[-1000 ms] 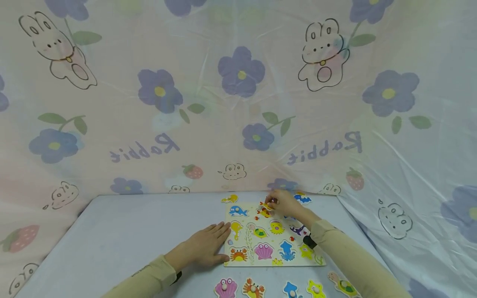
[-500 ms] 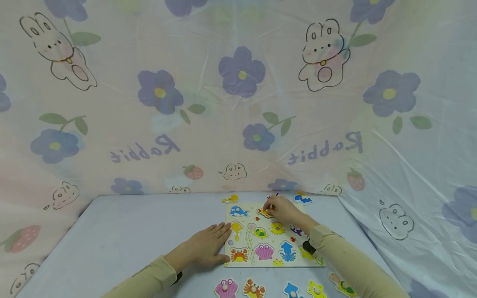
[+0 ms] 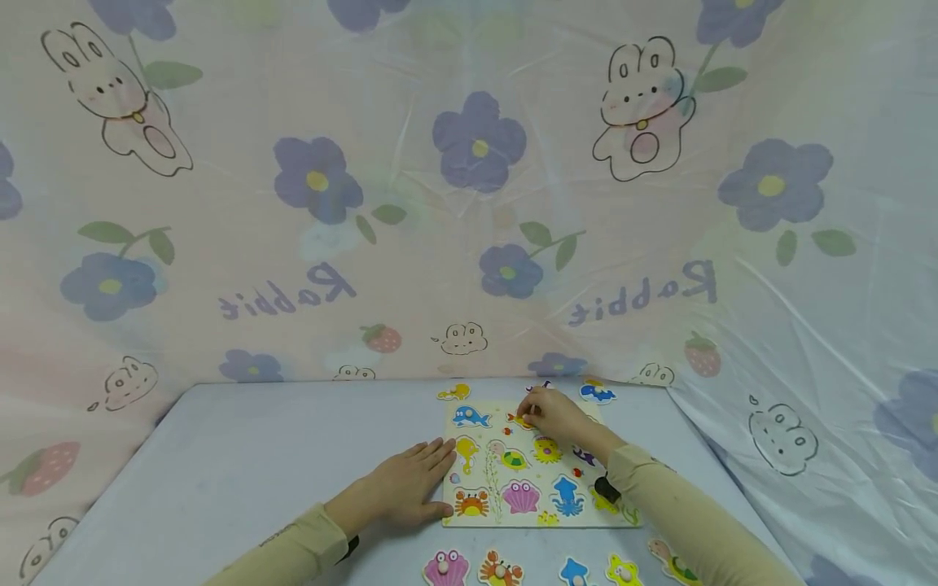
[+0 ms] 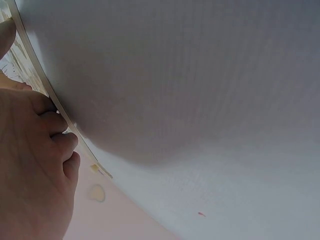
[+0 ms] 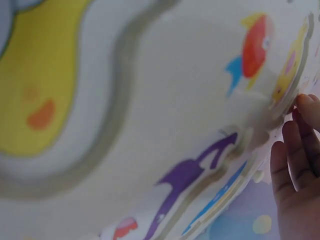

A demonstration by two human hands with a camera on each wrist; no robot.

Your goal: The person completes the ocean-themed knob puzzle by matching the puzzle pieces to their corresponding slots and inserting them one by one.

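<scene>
head view: right hand (image 3: 557, 415) on fish piece (image 3: 516, 418), puzzle board (image 3: 506, 522).
right fingers narrow, pinching the piece at the board; left hand (image 3: 406, 486), fingers straight, touches board's left edge.

The left hand (image 3: 401, 487) rests at the board (image 3: 506, 522)'s nine o'clock edge; the right hand (image 3: 560, 417) pinches the fish (image 3: 516, 418) near eleven o'clock. Off the board, a loose crab (image 3: 501, 570) lies toward seven, a loose starfish (image 3: 624, 572) toward five.

head: forward-down, farthest | left wrist: near, at board (image 3: 476, 478) edge | right wrist: nearest, across board | head+right wrist share purple shape (image 5: 185, 172)
</scene>
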